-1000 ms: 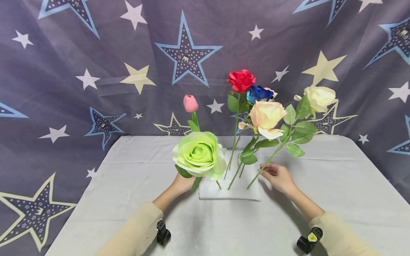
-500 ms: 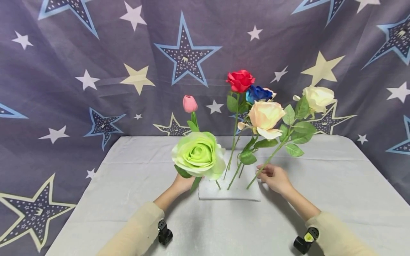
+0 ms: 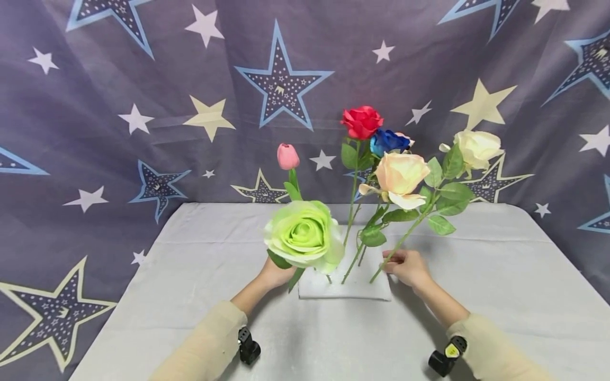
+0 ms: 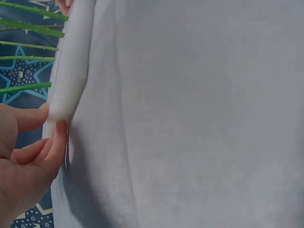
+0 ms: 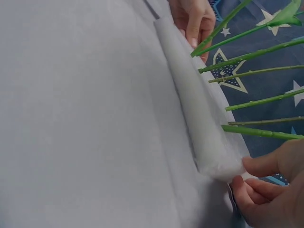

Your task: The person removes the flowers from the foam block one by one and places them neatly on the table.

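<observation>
A white foam block (image 3: 344,292), which looks wrapped in thin film, lies on the table with several artificial flower stems stuck in it. My left hand (image 3: 275,272) holds the block's left end, thumb on top and fingers against the side in the left wrist view; the green rose (image 3: 305,233) partly hides it from the head view. At the opposite end, my right hand (image 3: 407,269) pinches the corner between thumb (image 5: 262,165) and fingers. Above the block stand a pink tulip (image 3: 288,157), red rose (image 3: 362,121), blue rose (image 3: 389,142), peach rose (image 3: 401,177) and cream rose (image 3: 478,148).
Grey-white cloth covers the table (image 3: 209,238). Behind it hangs a dark star-patterned curtain (image 3: 167,63). The cream rose's stem (image 3: 405,237) leans right, over my right hand. A black wrist camera (image 3: 249,346) sits on each sleeve.
My right hand has moved left and slightly nearer, in to the block's right end. The left hand stays at its end. The head view has shifted slightly; the flowers keep their arrangement.
</observation>
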Tool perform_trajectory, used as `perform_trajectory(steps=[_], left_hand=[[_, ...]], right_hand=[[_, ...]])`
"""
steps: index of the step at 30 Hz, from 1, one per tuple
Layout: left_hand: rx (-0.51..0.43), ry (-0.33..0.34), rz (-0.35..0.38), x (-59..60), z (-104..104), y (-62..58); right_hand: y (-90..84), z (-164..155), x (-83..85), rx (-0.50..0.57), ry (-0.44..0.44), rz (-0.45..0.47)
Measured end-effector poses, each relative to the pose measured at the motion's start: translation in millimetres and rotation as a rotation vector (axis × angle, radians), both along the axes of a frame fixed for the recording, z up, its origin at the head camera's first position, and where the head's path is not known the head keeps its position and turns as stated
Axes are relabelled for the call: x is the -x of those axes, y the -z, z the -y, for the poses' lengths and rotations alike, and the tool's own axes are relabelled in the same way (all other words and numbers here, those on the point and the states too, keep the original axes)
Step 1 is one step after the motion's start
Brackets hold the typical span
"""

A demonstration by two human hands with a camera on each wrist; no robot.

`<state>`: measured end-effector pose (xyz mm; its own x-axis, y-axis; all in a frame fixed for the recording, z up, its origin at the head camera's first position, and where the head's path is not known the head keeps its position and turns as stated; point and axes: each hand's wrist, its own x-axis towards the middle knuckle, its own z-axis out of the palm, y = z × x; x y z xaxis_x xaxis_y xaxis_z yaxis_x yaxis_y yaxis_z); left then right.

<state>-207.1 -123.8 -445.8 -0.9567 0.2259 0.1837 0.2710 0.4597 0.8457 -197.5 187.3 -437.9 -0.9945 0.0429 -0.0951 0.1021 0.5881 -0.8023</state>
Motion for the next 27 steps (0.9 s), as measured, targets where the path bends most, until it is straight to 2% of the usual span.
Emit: perform_trajectory(steps=[4,9,13,15,19,22,27], left_hand=[[0.023,-0.006,-0.018,-1.8,-1,0.2],[0.084,-0.012,0.0,-2.3,-5,2.0],[0.061,-0.001,0.006,-1.8,-10,1.6],[0.06,-0.017,0.028,-1.0,-14,0.6],[0.083,-0.059,0.129,3.2,-24,0.9],[0.08,-0.05,0.182,8.3,-32,3.2],[0.059,0.002,0.166,13.1,-46,3.9]], right_hand=[[1.3,2,0.6,0.07,0.034,0.029],[1.6,-3,-0.5,0.13,0.039,0.043],[-1.5,-9,-2.3,0.168,0.036,0.053],[-3.5,-13,-2.8,0.194,0.033,0.059],[-5.4,-22,-3.9,0.187,0.028,0.064],[-4.8,-30,-3.9,0.156,0.01,0.062],[-4.0,-49,-3.1,0.129,-0.032,0.056]])
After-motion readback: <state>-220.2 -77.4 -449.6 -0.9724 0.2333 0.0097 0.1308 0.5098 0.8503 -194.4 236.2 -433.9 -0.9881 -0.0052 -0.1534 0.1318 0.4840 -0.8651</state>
